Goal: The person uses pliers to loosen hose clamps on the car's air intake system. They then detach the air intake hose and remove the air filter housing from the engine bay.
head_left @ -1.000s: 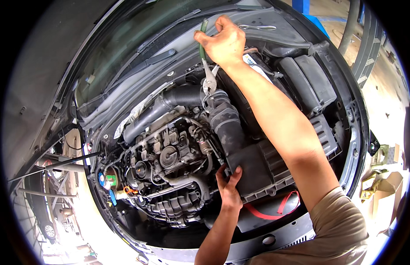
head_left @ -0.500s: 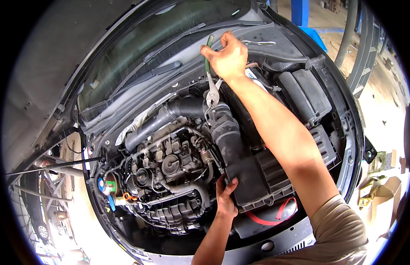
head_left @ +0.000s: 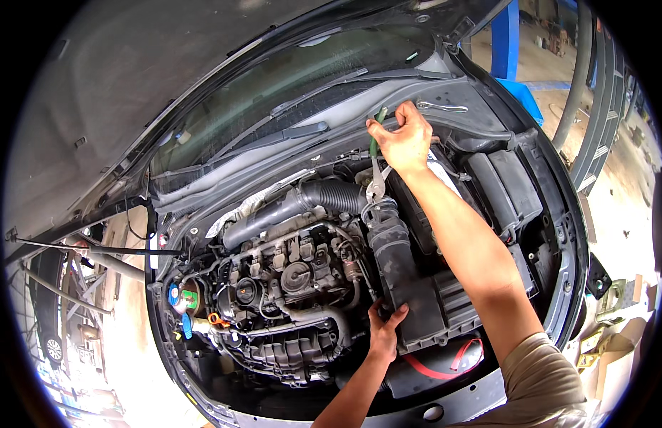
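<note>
My right hand (head_left: pixel 406 144) is wrapped round the green handles of a pair of pliers (head_left: pixel 376 188). Their metal jaws point down at the joint between the ribbed intake hose (head_left: pixel 336 196) and the black intake duct (head_left: pixel 390 234); whether they grip a clamp there is too small to tell. Lower down, my left hand (head_left: pixel 384 331) holds the side of the black air filter housing (head_left: pixel 419 314). Its thumb lies on top, and the fingers reach partly out of sight along the edge beside the engine (head_left: pixel 295 285).
A wrench (head_left: pixel 442 107) lies on the cowl below the windscreen. A red strap (head_left: pixel 445 369) rests in front of the housing. The raised hood (head_left: pixel 95 107) and its prop rod (head_left: pixel 131 250) are at the left. Open boxes (head_left: pixel 620 349) stand on the floor at the right.
The whole view has shifted, so the engine bay sits lower and farther right. The pliers stay at the hose joint, their handles seemingly closer together. My left hand keeps its hold on the housing.
</note>
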Tool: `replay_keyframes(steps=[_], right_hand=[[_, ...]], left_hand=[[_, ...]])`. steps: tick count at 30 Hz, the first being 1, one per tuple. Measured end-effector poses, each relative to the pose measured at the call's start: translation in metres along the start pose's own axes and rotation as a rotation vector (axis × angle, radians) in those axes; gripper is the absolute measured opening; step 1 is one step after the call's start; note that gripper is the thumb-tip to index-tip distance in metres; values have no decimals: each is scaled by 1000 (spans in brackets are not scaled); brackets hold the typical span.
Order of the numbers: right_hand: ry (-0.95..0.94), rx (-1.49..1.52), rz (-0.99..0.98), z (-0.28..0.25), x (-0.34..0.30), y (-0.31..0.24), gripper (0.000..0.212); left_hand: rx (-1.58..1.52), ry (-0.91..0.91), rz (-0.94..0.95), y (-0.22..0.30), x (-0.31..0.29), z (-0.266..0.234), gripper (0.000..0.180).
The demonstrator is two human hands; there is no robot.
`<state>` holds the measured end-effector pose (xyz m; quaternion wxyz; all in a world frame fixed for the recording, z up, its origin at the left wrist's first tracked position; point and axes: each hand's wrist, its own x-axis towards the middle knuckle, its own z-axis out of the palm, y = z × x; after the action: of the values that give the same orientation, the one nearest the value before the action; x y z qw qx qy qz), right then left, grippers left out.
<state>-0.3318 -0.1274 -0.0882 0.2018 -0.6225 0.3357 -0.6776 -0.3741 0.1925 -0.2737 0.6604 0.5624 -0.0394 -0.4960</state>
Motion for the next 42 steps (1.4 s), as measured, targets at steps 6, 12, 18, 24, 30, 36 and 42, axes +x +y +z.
replay_keyframes(steps=[6, 12, 18, 24, 30, 36, 42], right_hand=[[25, -13, -117, 8, -8, -8, 50], [44, 13, -155, 9, -17, -18, 49], [37, -15, -199, 13, -23, -27, 50], [27, -41, -228, 19, -26, -31, 50], [0, -57, -114, 23, -12, -15, 49], [-11, -51, 27, 31, 10, 13, 55], [-220, 200, -24, 57, 23, 39, 56]], left_hand=[[226, -35, 61, 13, -8, 0, 102], [1210, 33, 277, 120, -4, -5, 103], [1161, -10, 1067, 227, 99, 79, 108], [615, -243, 968, 215, 181, 125, 74], [535, -489, 734, 228, 191, 95, 69], [512, -293, 811, 206, 164, 25, 61], [270, -133, 738, 145, 142, -44, 42]])
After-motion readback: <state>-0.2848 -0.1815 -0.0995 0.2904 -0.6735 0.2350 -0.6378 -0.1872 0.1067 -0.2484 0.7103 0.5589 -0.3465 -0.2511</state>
